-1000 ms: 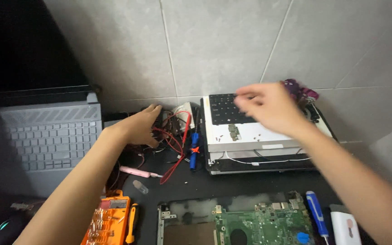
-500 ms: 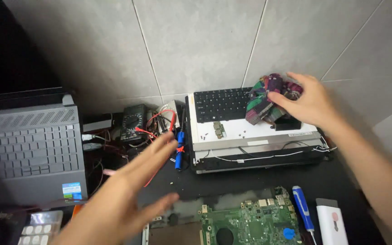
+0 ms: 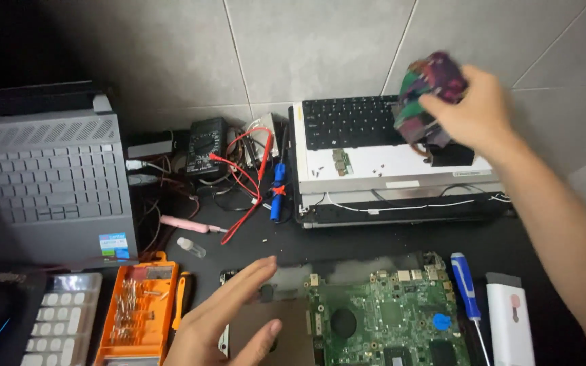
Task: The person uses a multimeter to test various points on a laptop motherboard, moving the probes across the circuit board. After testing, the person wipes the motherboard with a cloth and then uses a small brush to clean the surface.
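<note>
The right hand (image 3: pixel 473 112) grips a purple-green cloth (image 3: pixel 428 88), lifted above the keyboard (image 3: pixel 347 122) of the dismantled laptop (image 3: pixel 374 196), while the left hand (image 3: pixel 228 318) hovers open and empty beside the bare circuit board (image 3: pixel 388 318), untouched

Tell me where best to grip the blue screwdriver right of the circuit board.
Probably the blue handle, pinched across its width from above. The screwdriver lies flat, handle away from the person and thin shaft running toward the bottom edge. The circuit board and the white box flank it closely, so side approaches look cramped.
</note>
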